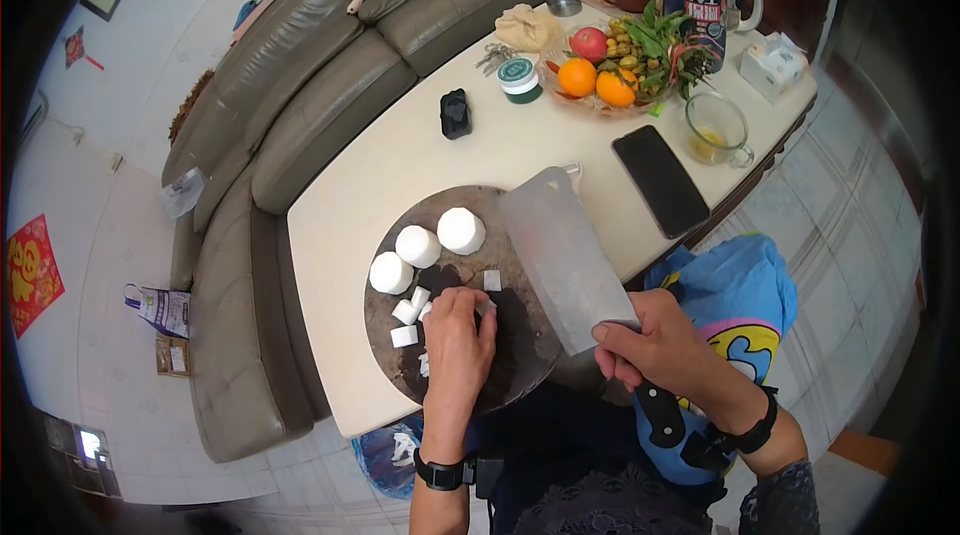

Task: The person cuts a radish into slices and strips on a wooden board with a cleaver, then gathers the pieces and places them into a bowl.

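My right hand [650, 340] is wrapped round the black handle of a broad cleaver [560, 260]. Its blade lies over the right part of the round, dark chopping board [535, 360], flat side towards me. On the board, my left hand [460, 340] has its fingers curled down around a small white radish piece [486, 306], which they partly hide. Just left of those fingers are several cut white chunks [404, 337]. Three thick white radish rounds [418, 247] stand along the board's far left side. A thin white piece [492, 280] lies near the blade.
Beyond the board on the cream table [330, 265] are a black phone [660, 181], a glass cup [715, 130], a fruit bowl [600, 100], a green-lidded jar [518, 80], a small black object [455, 115] and a blue flask [695, 0]. A bag with white scraps [400, 450] sits below the near edge.
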